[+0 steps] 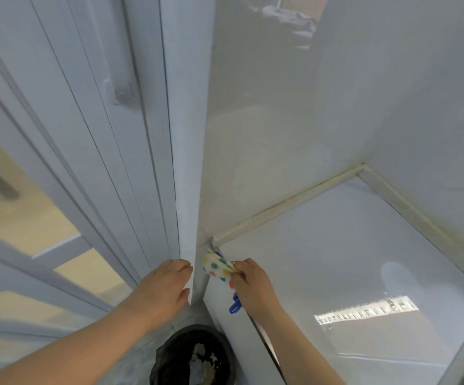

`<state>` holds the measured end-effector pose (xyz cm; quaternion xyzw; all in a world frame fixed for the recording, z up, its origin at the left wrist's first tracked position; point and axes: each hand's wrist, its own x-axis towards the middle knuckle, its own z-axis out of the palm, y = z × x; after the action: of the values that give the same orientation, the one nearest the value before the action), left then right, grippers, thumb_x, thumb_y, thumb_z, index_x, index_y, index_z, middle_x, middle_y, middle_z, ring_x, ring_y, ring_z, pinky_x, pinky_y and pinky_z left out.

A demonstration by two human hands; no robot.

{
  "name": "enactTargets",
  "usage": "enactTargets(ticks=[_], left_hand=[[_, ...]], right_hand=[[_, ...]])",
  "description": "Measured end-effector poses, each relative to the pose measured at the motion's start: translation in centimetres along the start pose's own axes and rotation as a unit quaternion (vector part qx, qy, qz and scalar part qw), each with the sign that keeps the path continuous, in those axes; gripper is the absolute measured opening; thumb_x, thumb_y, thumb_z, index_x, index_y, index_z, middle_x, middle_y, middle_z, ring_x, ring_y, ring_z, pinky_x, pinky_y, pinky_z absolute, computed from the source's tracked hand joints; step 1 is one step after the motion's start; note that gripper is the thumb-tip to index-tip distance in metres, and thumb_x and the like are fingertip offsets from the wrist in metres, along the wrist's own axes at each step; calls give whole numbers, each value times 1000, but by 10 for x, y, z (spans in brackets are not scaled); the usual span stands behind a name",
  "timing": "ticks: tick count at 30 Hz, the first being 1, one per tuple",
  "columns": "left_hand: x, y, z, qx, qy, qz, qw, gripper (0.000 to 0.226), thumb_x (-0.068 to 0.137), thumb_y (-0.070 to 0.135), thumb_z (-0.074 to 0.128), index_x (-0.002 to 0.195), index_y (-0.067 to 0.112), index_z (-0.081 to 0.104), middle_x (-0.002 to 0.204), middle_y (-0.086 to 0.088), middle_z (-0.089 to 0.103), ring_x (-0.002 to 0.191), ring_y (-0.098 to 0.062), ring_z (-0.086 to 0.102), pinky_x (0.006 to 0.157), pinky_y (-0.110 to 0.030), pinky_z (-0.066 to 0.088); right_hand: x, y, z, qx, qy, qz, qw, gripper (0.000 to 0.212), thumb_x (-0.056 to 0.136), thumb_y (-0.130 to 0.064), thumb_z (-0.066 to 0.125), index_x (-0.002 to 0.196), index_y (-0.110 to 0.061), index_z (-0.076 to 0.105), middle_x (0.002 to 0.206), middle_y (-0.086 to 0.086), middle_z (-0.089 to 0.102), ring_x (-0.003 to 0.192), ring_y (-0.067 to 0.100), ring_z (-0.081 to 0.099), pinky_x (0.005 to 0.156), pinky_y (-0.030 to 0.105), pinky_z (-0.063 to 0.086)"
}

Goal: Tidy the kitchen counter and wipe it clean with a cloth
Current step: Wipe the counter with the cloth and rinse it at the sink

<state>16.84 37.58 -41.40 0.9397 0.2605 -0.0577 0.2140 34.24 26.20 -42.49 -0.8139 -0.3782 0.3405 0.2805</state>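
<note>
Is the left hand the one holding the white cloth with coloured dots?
No, the right hand grips the white cloth with coloured dots, while the left hand rests against the white door frame.

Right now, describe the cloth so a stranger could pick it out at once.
Start at the white counter filling the lower right and follow its left edge back to the corner beside the pale door frame. There the right hand pinches a small cloth at that corner. It is the only patterned thing here: white with green, yellow, red and blue dots.
</note>
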Motion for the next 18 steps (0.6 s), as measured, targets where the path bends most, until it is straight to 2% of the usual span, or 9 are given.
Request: enactTargets(ticks=[3,5,7,12,16,18], left_hand=[[1,1,-6,8,2,-4,1000,49,101,29,37,148,15,30,151,3,31,135,-15,31,110,-23,25],[7,7,-9,-3,7,-3,1000,49,102,28,37,148,15,30,151,3,31,135,-14,31,110,-22,24],[15,16,-9,-12,18,8,1000,48,101,26,39,147,13,33,149,1,34,134,-15,33,109,-22,25],[53,45,-5,-25,34,46,998,39,94,21,51,130,7,54,132,-7,53,117,-26,53,97,-29,41],[93,81,-6,-10,29,67,997,47,98,28,45,141,11,42,143,-1,42,126,-19,43,103,-24,32],[118,100,-7,2,19,70,997,49,99,31,42,144,13,36,147,-1,36,131,-18,37,107,-25,30]], right_hand=[[-13,-3,-22,96,32,36,994,21,94,-8,41,83,-15,58,96,20,51,52,20,63,50,33,52],[-16,-3,-43,153,66,58,984,24,94,-4,40,84,-19,56,95,26,52,45,14,59,45,29,52],[-14,2,-67,170,94,66,979,27,94,-3,39,86,-23,56,93,25,53,44,14,59,47,31,54],[-1,27,-123,145,125,70,979,29,93,-7,37,86,-24,59,87,20,51,43,19,61,56,45,58],[15,58,-167,130,160,75,976,29,93,-6,38,86,-26,59,90,23,53,42,19,60,53,43,58],[28,78,-194,111,187,85,972,29,91,-6,38,85,-24,59,90,26,55,43,21,62,54,46,58]])
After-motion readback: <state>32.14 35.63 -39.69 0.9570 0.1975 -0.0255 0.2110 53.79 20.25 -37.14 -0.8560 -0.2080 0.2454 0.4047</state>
